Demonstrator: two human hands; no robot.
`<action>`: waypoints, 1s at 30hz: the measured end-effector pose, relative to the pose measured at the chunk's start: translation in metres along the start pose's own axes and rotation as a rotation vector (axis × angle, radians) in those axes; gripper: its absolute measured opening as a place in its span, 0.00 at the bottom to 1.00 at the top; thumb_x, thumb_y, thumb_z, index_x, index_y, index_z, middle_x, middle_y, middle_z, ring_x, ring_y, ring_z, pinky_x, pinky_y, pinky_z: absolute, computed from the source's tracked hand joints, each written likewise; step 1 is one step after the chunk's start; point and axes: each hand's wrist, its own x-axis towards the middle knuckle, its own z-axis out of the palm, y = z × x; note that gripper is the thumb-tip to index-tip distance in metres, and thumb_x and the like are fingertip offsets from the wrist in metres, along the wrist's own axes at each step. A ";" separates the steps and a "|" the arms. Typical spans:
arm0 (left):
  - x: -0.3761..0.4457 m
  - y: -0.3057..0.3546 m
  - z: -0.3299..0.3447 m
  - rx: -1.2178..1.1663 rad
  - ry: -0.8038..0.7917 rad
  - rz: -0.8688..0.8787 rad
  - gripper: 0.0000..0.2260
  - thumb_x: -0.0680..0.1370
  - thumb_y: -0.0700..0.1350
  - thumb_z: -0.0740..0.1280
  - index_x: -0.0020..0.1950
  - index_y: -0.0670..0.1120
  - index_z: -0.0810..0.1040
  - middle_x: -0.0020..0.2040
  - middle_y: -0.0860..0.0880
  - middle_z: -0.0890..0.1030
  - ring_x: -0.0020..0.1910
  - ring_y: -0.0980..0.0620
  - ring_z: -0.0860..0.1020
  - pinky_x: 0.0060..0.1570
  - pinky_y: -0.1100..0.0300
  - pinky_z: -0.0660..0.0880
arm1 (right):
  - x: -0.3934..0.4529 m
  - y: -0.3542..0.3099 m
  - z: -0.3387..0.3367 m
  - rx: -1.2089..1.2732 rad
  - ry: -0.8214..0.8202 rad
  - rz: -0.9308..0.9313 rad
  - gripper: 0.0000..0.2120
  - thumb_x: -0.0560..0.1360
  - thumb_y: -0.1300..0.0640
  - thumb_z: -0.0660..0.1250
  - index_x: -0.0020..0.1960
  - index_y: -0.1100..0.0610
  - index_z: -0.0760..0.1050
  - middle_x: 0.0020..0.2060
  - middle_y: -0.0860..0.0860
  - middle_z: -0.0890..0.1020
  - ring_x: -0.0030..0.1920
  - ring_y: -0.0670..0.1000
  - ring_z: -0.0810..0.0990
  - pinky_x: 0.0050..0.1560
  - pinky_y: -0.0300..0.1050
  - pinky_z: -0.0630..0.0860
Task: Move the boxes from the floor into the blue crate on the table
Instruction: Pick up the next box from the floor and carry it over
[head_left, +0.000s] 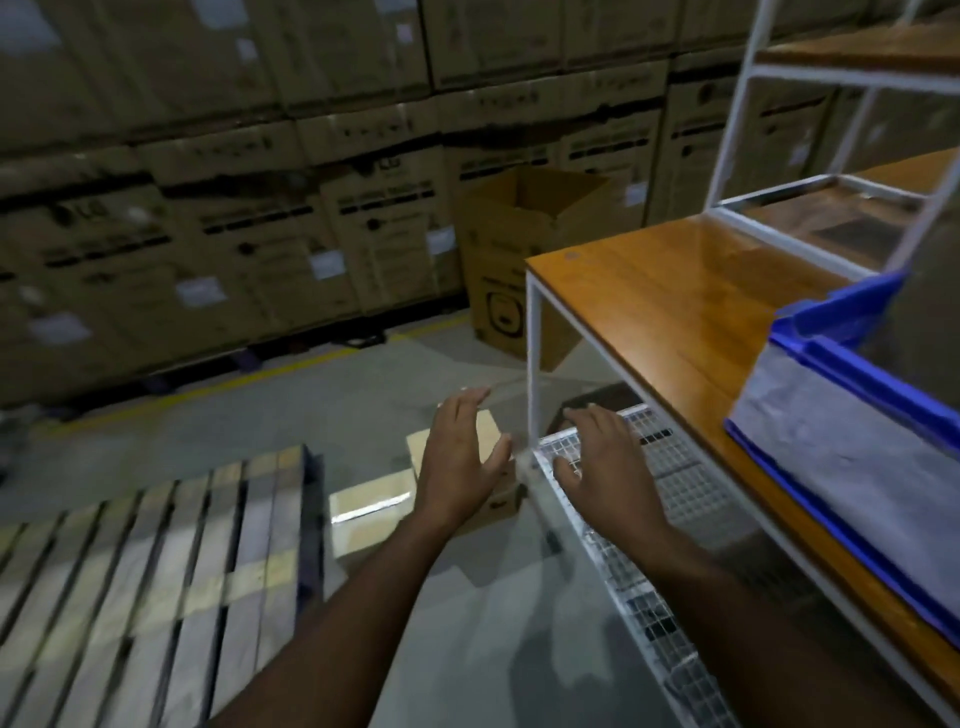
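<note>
Both arms reach forward and down, and neither hand holds anything. The left hand hangs with fingers spread and relaxed above a small cardboard box on the grey floor; the blur leaves it unclear whether the fingers touch the box. A second box, with a strip of shiny tape across its top, lies on the floor just beside and nearer the camera. The right hand is likewise spread and loose, held over the wire-mesh lower shelf at the table's near corner. The white table leg stands upright between the two hands, close to the first box's right edge. The blue crate sits on the wooden table top at the right, near the front edge, lined with a grey sheet. A slatted wooden pallet bounds the floor at the left, leaving an open strip of floor between its edge and the mesh shelf. An open carton stands beyond the table corner, before a wall of stacked cartons.
</note>
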 end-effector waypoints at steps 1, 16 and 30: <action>-0.003 -0.012 -0.004 0.003 -0.003 -0.035 0.25 0.78 0.49 0.71 0.74 0.47 0.70 0.70 0.49 0.73 0.70 0.49 0.69 0.70 0.56 0.67 | 0.003 -0.008 0.009 0.004 -0.028 -0.002 0.25 0.76 0.53 0.69 0.70 0.59 0.71 0.65 0.55 0.75 0.69 0.57 0.69 0.72 0.52 0.63; 0.026 -0.170 -0.026 0.020 -0.106 -0.259 0.26 0.79 0.50 0.70 0.74 0.47 0.68 0.70 0.49 0.72 0.70 0.50 0.69 0.69 0.56 0.67 | 0.093 -0.089 0.130 0.092 -0.190 0.086 0.26 0.77 0.52 0.69 0.73 0.54 0.68 0.68 0.52 0.73 0.69 0.52 0.69 0.70 0.51 0.68; 0.116 -0.287 0.043 0.065 -0.208 -0.509 0.25 0.81 0.56 0.66 0.75 0.49 0.68 0.73 0.49 0.72 0.71 0.49 0.69 0.71 0.54 0.67 | 0.234 -0.050 0.260 0.124 -0.377 0.138 0.26 0.74 0.55 0.71 0.70 0.58 0.71 0.65 0.56 0.76 0.66 0.56 0.71 0.67 0.54 0.69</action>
